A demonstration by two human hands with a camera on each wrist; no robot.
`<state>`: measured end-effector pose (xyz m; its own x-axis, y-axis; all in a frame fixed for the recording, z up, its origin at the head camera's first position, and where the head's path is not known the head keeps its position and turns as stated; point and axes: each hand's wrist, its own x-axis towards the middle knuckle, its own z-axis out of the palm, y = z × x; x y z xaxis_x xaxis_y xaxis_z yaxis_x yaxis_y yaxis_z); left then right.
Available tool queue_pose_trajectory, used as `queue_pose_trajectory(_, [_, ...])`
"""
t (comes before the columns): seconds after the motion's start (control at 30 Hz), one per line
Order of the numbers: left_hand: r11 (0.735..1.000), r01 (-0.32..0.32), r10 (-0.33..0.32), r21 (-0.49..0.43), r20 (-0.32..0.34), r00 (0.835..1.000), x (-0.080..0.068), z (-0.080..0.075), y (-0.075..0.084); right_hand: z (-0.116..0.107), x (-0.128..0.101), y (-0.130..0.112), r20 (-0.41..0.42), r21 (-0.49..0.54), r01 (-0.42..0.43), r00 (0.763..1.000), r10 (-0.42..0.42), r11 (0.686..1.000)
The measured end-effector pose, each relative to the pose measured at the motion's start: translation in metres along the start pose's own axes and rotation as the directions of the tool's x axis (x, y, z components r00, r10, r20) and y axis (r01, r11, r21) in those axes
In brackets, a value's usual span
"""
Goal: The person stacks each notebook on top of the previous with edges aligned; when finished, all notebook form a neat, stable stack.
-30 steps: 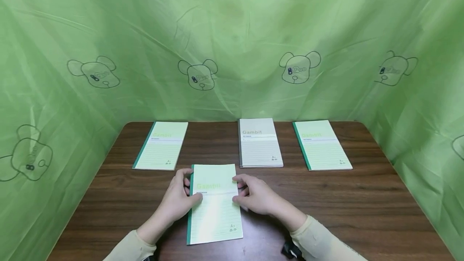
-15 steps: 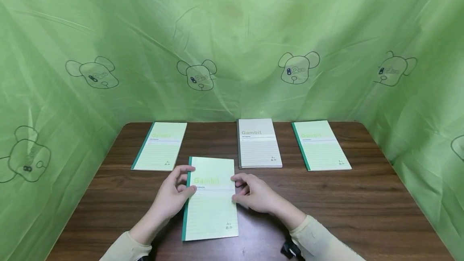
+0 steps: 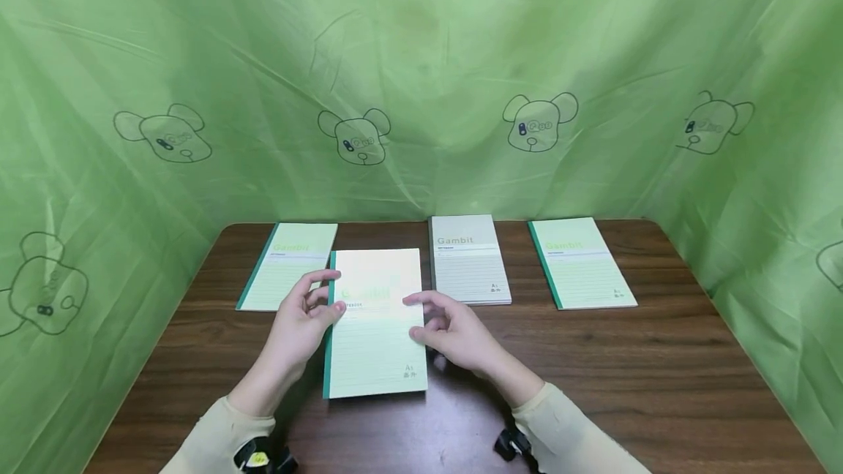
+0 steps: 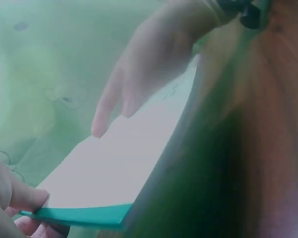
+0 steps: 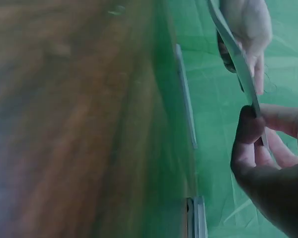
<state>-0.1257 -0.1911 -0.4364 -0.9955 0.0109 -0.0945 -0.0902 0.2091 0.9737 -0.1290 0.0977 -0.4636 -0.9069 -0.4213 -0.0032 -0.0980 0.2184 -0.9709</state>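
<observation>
A pale green notebook (image 3: pixel 375 346) with a teal spine hangs over the middle of the table, raised off it with its shadow below. My left hand (image 3: pixel 295 328) pinches the spine side, thumb on the cover and fingers behind; the left wrist view shows that thumb on the cover beside the teal spine (image 4: pixel 84 215). On the opposite edge, my right hand (image 3: pixel 454 329) grips with thumb and index finger on the front. From the right wrist view, the notebook appears edge-on between the thumb and fingers of the right hand (image 5: pixel 268 163).
Behind, on the dark wooden table (image 3: pixel 593 379), lie a green notebook (image 3: pixel 285 273) at left, partly covered by the held one, a grey notebook (image 3: pixel 469 262) near the middle, and another green notebook (image 3: pixel 583 265) at right. A green curtain (image 3: pixel 435 79) with bear drawings surrounds the table.
Both hands have raised the notebook and carried it toward the back and slightly left. Its top now overlaps the left notebook in the head view. The other notebooks stay where they were.
</observation>
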Motion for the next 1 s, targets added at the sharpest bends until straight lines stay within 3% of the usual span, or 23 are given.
queue_pose_trajectory(0.23, [1.000, -0.009, 0.008, -0.026, -0.032, 0.999, 0.018, 0.006, 0.011, -0.005, 0.015, -0.005, -0.092, 0.063, -0.017, 0.996, 0.023, 0.998])
queue_pose_trajectory(0.5, [0.994, -0.042, 0.045, -0.104, 0.027, 0.999, 0.044, 0.021, 0.030, -0.028, 0.027, -0.013, -0.182, 0.140, 0.005, 0.983, 0.021, 0.990])
queue_pose_trajectory(0.67, [0.989, -0.027, 0.039, -0.143, 0.077, 0.996, 0.065, 0.040, 0.039, -0.053, 0.028, -0.012, -0.268, 0.153, 0.031, 0.963, 0.011, 0.988])
queue_pose_trajectory(0.83, [0.979, 0.020, -0.006, -0.205, 0.066, 0.998, 0.086, 0.062, 0.042, -0.077, 0.029, -0.009, -0.326, 0.136, 0.031, 0.945, 0.015, 0.990])
queue_pose_trajectory(1.0, [0.969, -0.014, 0.030, -0.246, 0.061, 0.998, 0.101, 0.083, 0.045, -0.097, 0.028, -0.003, -0.380, 0.134, -0.006, 0.923, 0.056, 0.991])
